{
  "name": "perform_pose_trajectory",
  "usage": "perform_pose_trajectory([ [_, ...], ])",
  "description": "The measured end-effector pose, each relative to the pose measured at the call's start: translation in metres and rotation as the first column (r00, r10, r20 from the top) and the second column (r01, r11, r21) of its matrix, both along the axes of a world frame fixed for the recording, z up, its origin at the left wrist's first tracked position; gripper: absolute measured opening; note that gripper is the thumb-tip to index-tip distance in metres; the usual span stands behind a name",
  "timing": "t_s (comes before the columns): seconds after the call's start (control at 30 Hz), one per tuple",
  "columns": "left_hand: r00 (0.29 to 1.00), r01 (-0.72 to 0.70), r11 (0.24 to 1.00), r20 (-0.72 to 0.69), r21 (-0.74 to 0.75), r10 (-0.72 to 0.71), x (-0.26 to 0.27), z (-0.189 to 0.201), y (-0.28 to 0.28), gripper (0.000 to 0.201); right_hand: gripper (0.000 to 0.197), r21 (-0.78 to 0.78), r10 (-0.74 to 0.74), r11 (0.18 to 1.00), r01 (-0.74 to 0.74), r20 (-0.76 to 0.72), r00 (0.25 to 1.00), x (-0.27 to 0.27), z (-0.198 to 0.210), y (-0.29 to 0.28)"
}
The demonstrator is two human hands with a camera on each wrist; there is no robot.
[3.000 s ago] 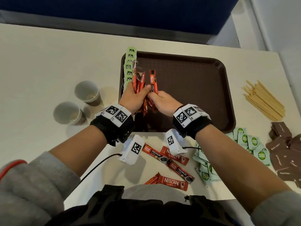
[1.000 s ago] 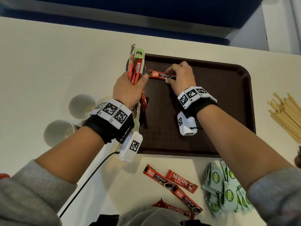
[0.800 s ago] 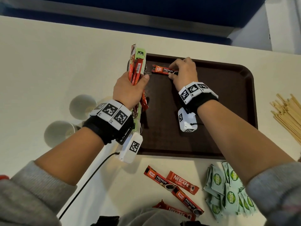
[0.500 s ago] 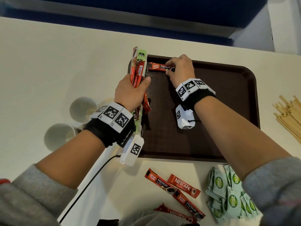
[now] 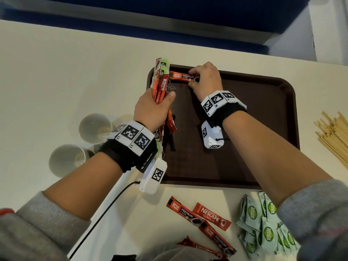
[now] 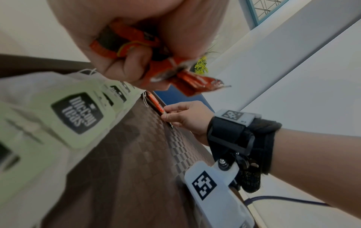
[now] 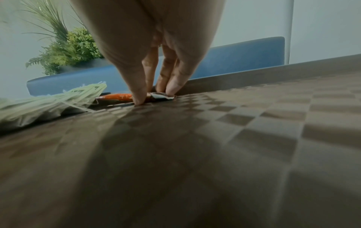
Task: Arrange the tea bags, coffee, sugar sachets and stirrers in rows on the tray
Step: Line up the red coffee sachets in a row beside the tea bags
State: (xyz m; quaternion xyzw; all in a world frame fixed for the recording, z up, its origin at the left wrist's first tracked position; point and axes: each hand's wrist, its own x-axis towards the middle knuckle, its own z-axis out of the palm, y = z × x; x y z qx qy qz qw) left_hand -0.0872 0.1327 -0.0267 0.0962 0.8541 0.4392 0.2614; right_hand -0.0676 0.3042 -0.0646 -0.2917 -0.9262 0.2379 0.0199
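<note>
The right hand (image 5: 206, 80) pinches the near end of a glossy red coffee stick (image 5: 182, 77) lying crosswise against the far rim of the checker-textured brown tray (image 5: 263, 129), its length running leftward toward the left hand (image 5: 152, 110), which grips a bundle of sticks (image 5: 160, 85).

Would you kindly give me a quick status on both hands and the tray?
Right hand pinching one coffee stick flat at tray far edge. Left hand gripping coffee bundle. Nothing obstructing.
</note>
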Motion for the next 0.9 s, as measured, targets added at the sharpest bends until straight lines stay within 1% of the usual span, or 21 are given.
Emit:
perform_pose_trajectory([
  [0.27,1.000,0.011,1.000,-0.005,0.001,-0.011,0.000,-0.002,0.001,0.023,0.038,-0.038,-0.006,0.999,0.004,-0.053,0.999,0.011,0.004,-0.003],
  [0.37,1.000,0.007,1.000,-0.002,0.005,-0.007,0.000,-0.004,0.001,0.031,0.031,-0.119,-0.014,0.993,-0.001,-0.126,0.992,0.017,0.010,-0.009],
  [0.43,1.000,-0.002,1.000,0.006,0.028,0.002,-0.001,-0.004,0.002,0.033,0.024,-0.224,-0.015,0.974,-0.022,-0.161,0.987,0.023,0.017,-0.017],
  [0.5,1.000,0.003,0.999,-0.006,0.049,-0.003,-0.002,-0.003,0.002,0.036,0.021,-0.379,-0.004,0.924,-0.051,-0.144,0.990,0.031,0.026,-0.026],
  [0.53,1.000,0.004,0.998,-0.014,0.057,-0.004,-0.001,-0.003,0.002,0.037,0.022,-0.478,0.006,0.876,-0.068,-0.130,0.992,0.035,0.031,-0.031],
  [0.6,1.000,-0.020,0.998,-0.017,0.065,0.021,0.000,-0.002,0.002,0.039,0.020,-0.656,0.028,0.750,-0.088,-0.102,0.994,0.042,0.038,-0.038],
  [0.67,0.999,-0.053,0.995,-0.005,0.080,0.054,0.001,0.000,0.003,0.038,0.017,-0.747,0.057,0.656,-0.107,-0.092,0.994,0.047,0.041,-0.042],
  [0.77,0.996,-0.091,0.988,0.021,0.129,0.089,0.003,0.001,0.004,0.033,0.024,-0.818,0.098,0.560,-0.132,-0.093,0.991,0.050,0.044,-0.043],
  [0.8,0.994,-0.109,0.983,0.041,0.147,0.104,0.004,0.002,0.004,0.031,0.025,-0.825,0.098,0.550,-0.131,-0.092,0.991,0.051,0.044,-0.043],
  [0.83,0.992,-0.119,0.979,0.059,0.165,0.111,0.006,0.004,0.004,0.031,0.025,-0.816,0.093,0.563,-0.130,-0.094,0.991,0.051,0.045,-0.042],
  [0.87,0.991,-0.124,0.976,0.069,0.181,0.113,0.006,0.004,0.004,0.032,0.024,-0.792,0.088,0.595,-0.134,-0.101,0.991,0.052,0.045,-0.041],
  [0.9,0.991,-0.126,0.972,0.076,0.199,0.113,0.006,0.004,0.004,0.031,0.022,-0.747,0.088,0.650,-0.141,-0.111,0.990,0.052,0.045,-0.039],
])
